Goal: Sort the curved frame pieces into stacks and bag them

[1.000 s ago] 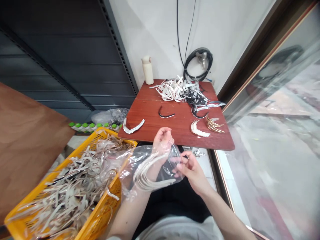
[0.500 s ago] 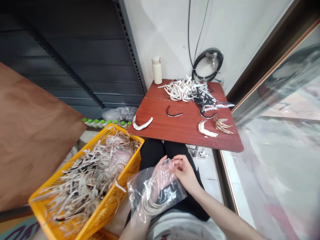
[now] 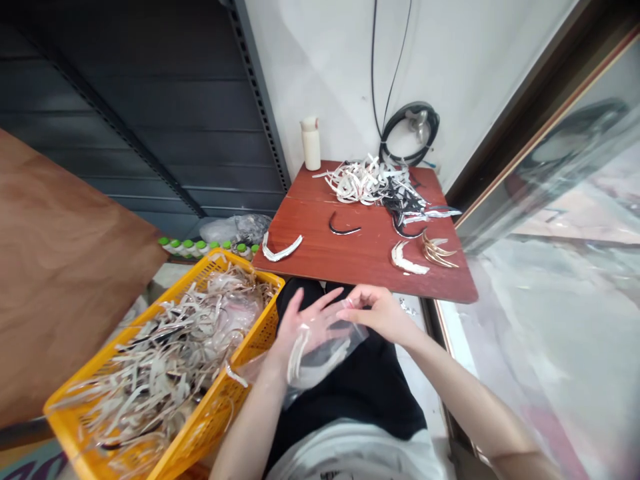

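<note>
A clear plastic bag (image 3: 320,360) with curved white strips inside hangs over my lap. My right hand (image 3: 377,312) pinches the bag's upper edge between thumb and fingers. Behind the film, my left hand (image 3: 313,323) is spread with its fingers apart, the bag lying against its palm and wrist. Left of my lap stands a yellow basket (image 3: 250,345) full of white, brown and black strips and some clear bags. Ahead, the red-brown table (image 3: 320,250) carries a curved white strip bundle (image 3: 283,250), a black curved strip (image 3: 344,230), a cream bundle (image 3: 407,260) and gold strips (image 3: 439,252).
At the table's back lie a pile of white strips (image 3: 357,183) and dark strips (image 3: 405,197), beside a cream bottle (image 3: 311,145). A black cable coil (image 3: 434,127) leans on the wall. Green-capped bottles (image 3: 189,248) line the floor behind the basket. Glass is at right.
My left hand has opened wide and shifted left and up. My right hand has moved slightly up and right, still pinching the bag's edge. The bag looks flatter and more stretched.
</note>
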{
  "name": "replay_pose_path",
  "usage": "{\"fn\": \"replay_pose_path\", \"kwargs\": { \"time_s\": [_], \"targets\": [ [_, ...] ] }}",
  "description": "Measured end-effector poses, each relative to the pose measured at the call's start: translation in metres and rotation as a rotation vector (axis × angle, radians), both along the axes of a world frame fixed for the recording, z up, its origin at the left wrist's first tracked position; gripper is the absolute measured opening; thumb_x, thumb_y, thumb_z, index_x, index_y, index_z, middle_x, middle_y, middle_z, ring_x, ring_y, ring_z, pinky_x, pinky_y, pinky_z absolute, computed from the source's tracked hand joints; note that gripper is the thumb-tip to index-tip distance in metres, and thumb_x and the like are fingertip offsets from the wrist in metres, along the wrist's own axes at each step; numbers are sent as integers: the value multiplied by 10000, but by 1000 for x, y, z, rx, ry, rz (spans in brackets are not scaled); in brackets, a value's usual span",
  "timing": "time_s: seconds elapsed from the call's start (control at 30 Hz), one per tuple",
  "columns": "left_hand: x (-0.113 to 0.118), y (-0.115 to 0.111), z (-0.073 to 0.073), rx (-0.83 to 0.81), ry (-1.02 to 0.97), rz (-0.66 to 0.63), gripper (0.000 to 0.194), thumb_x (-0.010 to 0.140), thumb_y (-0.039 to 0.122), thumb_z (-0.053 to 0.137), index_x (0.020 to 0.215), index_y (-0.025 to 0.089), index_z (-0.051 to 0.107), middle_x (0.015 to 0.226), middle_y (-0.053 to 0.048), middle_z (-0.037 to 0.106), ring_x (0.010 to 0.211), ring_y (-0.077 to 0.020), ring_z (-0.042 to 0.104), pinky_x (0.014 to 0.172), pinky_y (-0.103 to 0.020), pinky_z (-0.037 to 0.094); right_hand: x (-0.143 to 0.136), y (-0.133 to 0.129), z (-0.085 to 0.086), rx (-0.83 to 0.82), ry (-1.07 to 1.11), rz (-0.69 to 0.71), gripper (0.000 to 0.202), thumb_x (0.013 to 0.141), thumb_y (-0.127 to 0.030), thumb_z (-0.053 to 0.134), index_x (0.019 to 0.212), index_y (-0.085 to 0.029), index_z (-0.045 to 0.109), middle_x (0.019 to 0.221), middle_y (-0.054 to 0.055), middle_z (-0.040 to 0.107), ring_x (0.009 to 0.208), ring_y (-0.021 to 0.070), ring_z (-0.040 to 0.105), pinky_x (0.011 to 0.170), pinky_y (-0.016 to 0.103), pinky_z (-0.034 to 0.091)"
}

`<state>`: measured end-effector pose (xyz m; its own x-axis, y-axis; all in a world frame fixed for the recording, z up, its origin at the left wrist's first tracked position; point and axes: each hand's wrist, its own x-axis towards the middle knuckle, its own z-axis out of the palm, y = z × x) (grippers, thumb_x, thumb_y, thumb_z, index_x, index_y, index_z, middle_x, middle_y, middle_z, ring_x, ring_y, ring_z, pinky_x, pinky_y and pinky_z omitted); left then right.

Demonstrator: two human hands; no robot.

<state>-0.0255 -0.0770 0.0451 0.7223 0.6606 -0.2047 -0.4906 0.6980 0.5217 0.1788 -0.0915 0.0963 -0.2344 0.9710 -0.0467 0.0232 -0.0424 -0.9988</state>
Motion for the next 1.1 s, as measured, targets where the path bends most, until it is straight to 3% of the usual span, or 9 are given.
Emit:
{"fn": "replay_pose_path", "kwargs": {
  "time_s": [0.1, 0.17, 0.27, 0.37, 0.5, 0.67, 0.73, 0.93, 1.1],
  "targets": [
    [-44, 7, 30, 255, 110, -98, 853, 761, 824, 464, 1218, 131, 662, 1112, -186, 714, 1055, -323, 673, 950, -484, 490, 2, 3, 31, 69, -1, 6, 271, 714, -407, 830, 809, -174, 732, 699, 6, 702, 607, 123, 601, 583, 245, 476],
    [-58, 10, 61, 533, 345, -87, 681, 829, 678, 557, 1297, 186, 613, 1210, -169, 681, 1112, -308, 649, 985, -453, 467, -1, 6, 51, 136, -58, 47, 251, 755, -418, 802, 832, -182, 762, 726, 21, 728, 631, 139, 635, 587, 246, 486],
    [-49, 9, 105, 983, 811, -8, 325, 903, 417, 609, 1167, 237, 666, 1148, -87, 691, 1081, -234, 636, 948, -329, 460, -8, 11, 81, 326, -187, 107, 167, 833, -367, 743, 879, -211, 777, 827, 24, 757, 728, 164, 685, 660, 261, 520],
    [-25, 12, 126, 1292, 1062, 212, 226, 959, 378, 518, 896, 212, 657, 834, -14, 662, 774, -153, 610, 724, -247, 454, -13, 21, 107, 483, -276, 161, 111, 887, -289, 683, 917, -223, 767, 892, 12, 761, 793, 163, 699, 733, 267, 530],
    [-9, 23, 129, 1470, 1053, 416, 313, 1005, 340, 409, 811, 199, 610, 728, 6, 601, 673, -125, 557, 662, -240, 421, -11, 40, 127, 481, -231, 242, 128, 892, -286, 661, 935, -188, 731, 860, 6, 749, 784, 152, 696, 717, 254, 529],
    [-8, 29, 129, 1453, 1042, 695, 318, 1003, 348, 420, 752, 202, 550, 687, 10, 548, 642, -123, 524, 642, -248, 409, -9, 51, 128, 415, -240, 252, 184, 858, -338, 685, 878, -162, 735, 791, 19, 735, 710, 150, 674, 628, 239, 505],
    [-9, 29, 130, 1432, 1027, 715, 279, 995, 352, 442, 791, 206, 564, 702, 10, 566, 643, -123, 535, 636, -245, 415, -12, 51, 128, 457, -279, 225, 179, 872, -329, 671, 860, -164, 742, 781, 13, 734, 701, 140, 665, 641, 235, 490],
    [-17, 35, 133, 1448, 1007, 555, 275, 978, 363, 474, 785, 207, 593, 669, 14, 603, 606, -119, 569, 622, -238, 435, -18, 51, 136, 658, -478, 260, 136, 912, -231, 616, 852, -169, 722, 790, -10, 724, 714, 121, 645, 680, 228, 434],
    [-18, 38, 132, 1551, 1080, 717, 269, 965, 325, 494, 763, 201, 622, 655, 11, 617, 574, -113, 547, 589, -237, 415, -20, 60, 131, 817, -598, 271, 128, 949, -237, 594, 893, -165, 683, 860, 12, 716, 772, 131, 636, 702, 232, 406]
  ]
}}
